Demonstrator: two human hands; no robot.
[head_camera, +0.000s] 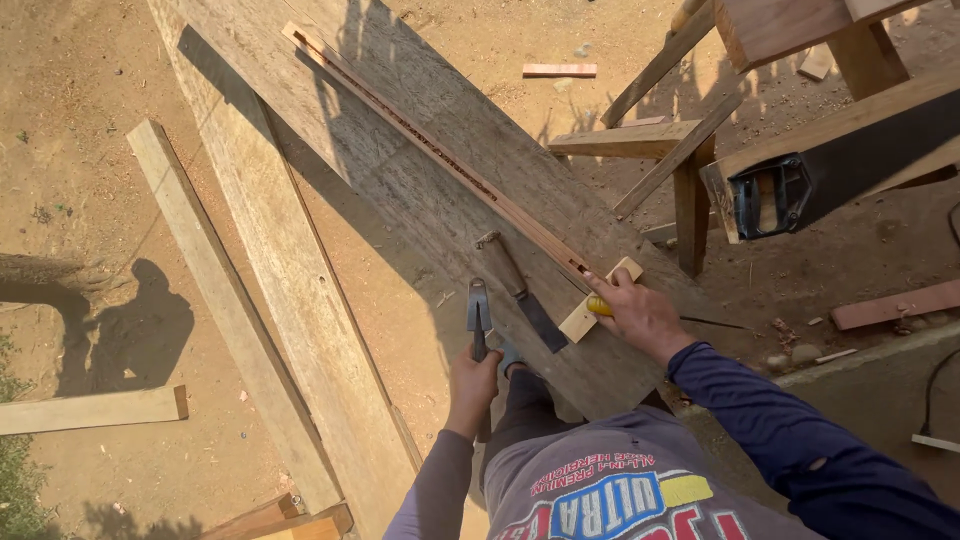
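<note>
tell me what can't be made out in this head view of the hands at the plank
- Yellow-handled tool: mostly hidden inside the right hand; its kind cannot be told.
- Hammer: lower handle covered by the left hand.
- Saw: blade end cut off by the right edge.
- Long strip on the plank: the markings along it are too small to tell.

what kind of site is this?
Likely an outdoor carpentry yard on bare dirt: a wide plank serves as the work surface, a handsaw lies on a rough wooden trestle, and the left hand grips a hammer.
</note>
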